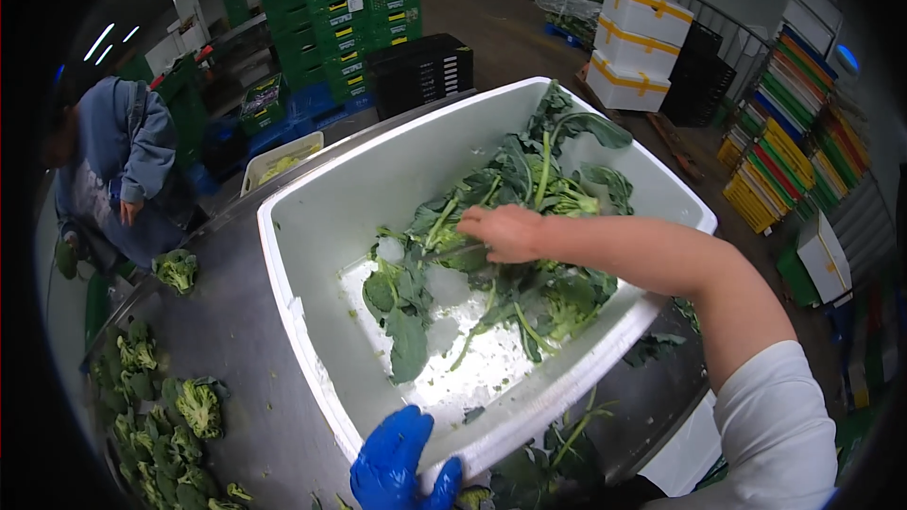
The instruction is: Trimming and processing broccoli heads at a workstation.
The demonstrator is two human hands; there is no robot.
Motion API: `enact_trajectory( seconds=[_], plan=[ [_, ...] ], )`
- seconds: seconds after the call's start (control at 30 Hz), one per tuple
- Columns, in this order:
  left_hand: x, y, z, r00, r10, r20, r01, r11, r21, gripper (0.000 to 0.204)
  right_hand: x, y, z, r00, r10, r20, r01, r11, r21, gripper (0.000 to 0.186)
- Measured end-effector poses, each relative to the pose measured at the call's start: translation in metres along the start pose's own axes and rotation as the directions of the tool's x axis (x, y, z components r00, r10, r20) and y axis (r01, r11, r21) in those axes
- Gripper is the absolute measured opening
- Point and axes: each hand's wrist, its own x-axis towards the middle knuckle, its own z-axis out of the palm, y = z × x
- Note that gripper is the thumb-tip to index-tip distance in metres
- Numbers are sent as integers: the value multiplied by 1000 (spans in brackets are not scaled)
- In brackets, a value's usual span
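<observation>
A large white foam box [283, 264] stands tilted across the metal table, with leafy broccoli trimmings [408, 345] and stalks inside, heaped toward its far and right sides. Crushed ice [458, 321] or wet white residue shows on its floor. My right hand [510, 232], bare, reaches in from the right; its fingers are curled at the broccoli leaves in the middle, fingertips partly hidden. My left hand [395, 461], in a blue glove, grips the box's near rim, thumb apart from the fingers.
Several broccoli heads [198, 408] lie on the metal table [274, 368] at left. Loose leaves [652, 349] lie beside the box. A co-worker [118, 165] in a blue jacket stands far left. Stacked green crates [331, 19], black crates [420, 71] and white foam boxes [642, 42] stand behind.
</observation>
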Motion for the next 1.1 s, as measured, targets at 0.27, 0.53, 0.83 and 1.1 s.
enact_trajectory(
  seconds=[0.27, 0.53, 0.83, 1.1],
  plan=[
    [10, 4, -3, 996, -83, 41, 85, 996, -39, 47, 35, 26, 44, 984, -49, 170, 58, 997, -48, 66],
    [8, 3, -4, 999, -46, 0, 46, 999, -25, 45, 0, 29, -39, 997, 59, -46, -47, 971, 235, 75],
    [-5, -5, 11, 986, 15, -167, -25, 998, -59, 36, -69, -45, -104, 753, 641, 147, -545, 484, 685, 82],
    [-15, 27, 15, 970, -95, -224, -35, 858, -513, 25, -118, -73, -104, 747, 497, -442, -319, 851, 417, 81]
  ],
)
